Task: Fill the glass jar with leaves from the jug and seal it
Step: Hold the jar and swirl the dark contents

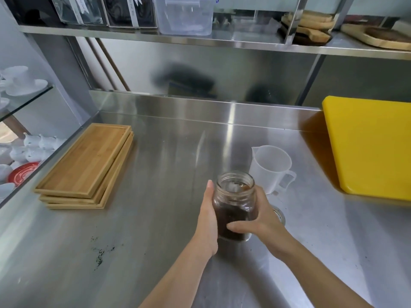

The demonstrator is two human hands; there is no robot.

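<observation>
The glass jar [234, 204] is held upright between both hands near the front centre of the stainless steel worktop [169, 156]; whether its base rests on the surface cannot be told. The left hand [208, 218] is laid flat against the jar's left side, fingers extended upward, while the right hand [259, 221] is wrapped around the right side with the thumb across the lower front. The jar's mouth is open, no lid being fitted. Dark leaves [232, 221] are seen through the glass, filling roughly the lower half. A round metallic object [279, 215], possibly the lid, is partly hidden just behind the right hand; its identity cannot be confirmed. The translucent plastic jug [270, 166] is stood upright just beyond the jar to the right, handle turned to the right, spout to the rear left, apparently empty. A few dark leaf fragments [101, 254] are scattered on the worktop to the left of the left forearm. A stack of bamboo trays [86, 165] is placed well to the left, and a yellow cutting board [369, 145] is laid at the right edge. Above, a steel shelf [200, 41] carries a clear plastic container [183, 15] and wooden boards [311, 25]. White crockery [24, 83] is visible on glass shelving at far left.
</observation>
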